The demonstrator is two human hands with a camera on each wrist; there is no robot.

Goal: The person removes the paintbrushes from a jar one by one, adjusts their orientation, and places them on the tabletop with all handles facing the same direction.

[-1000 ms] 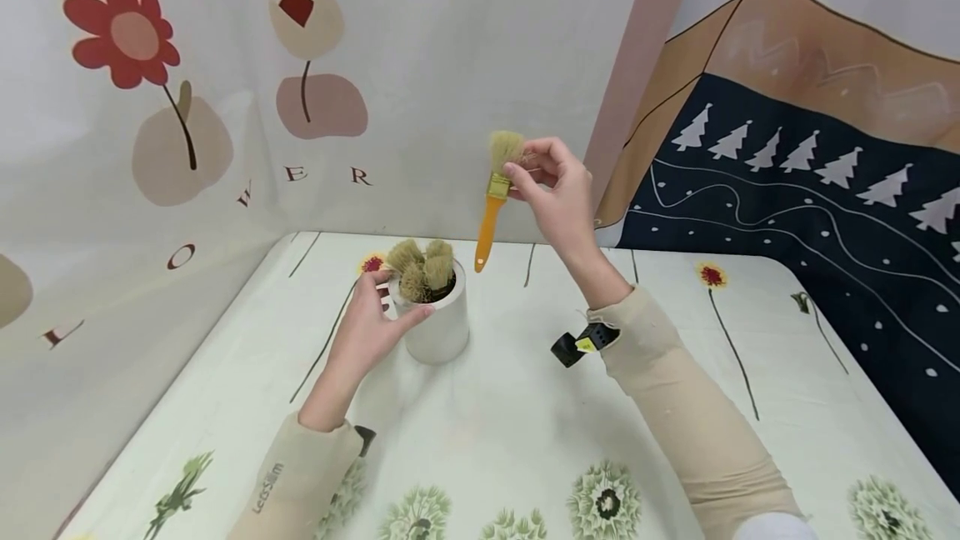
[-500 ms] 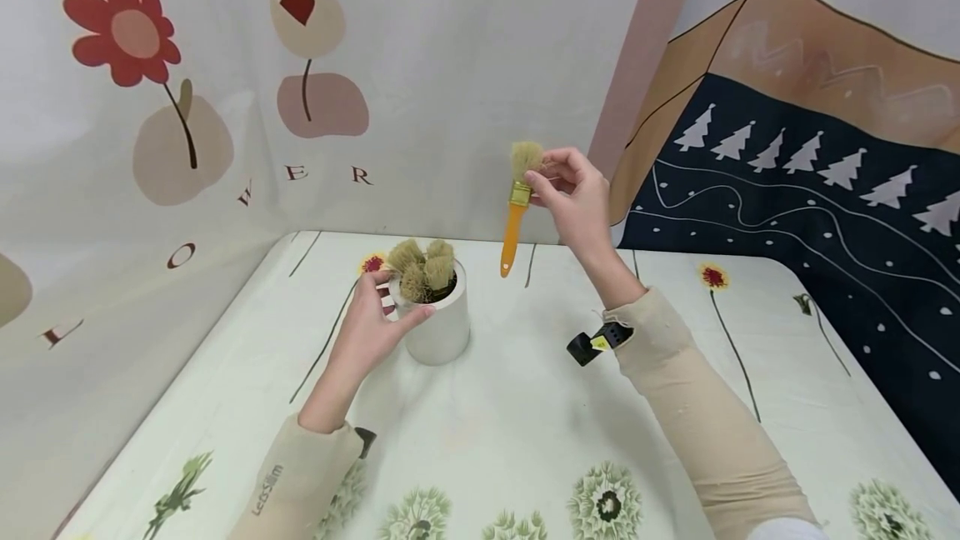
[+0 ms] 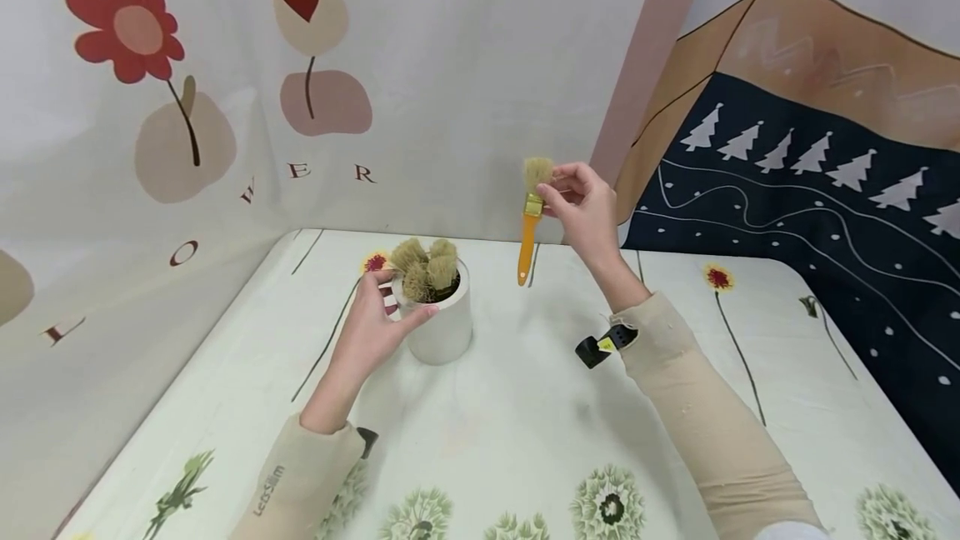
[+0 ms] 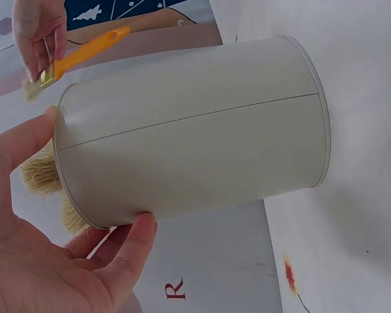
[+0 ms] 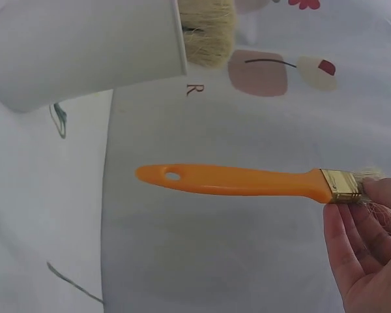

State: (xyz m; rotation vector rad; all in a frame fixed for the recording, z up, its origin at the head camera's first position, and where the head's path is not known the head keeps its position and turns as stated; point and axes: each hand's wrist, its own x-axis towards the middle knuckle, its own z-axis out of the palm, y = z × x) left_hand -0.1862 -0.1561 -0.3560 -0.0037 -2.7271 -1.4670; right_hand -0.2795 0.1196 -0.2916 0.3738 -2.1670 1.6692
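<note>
The right hand (image 3: 590,208) pinches an orange-handled paintbrush (image 3: 528,242); at left, the left hand (image 3: 371,323) grips a white cylindrical pot (image 3: 446,336).

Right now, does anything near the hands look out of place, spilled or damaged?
Nothing looks clearly spilled or damaged. One odd thing: the right hand grips the brush near its bristles, so the orange handle points down, unheld. The pot stands upright, and the left hand holds it.
</note>
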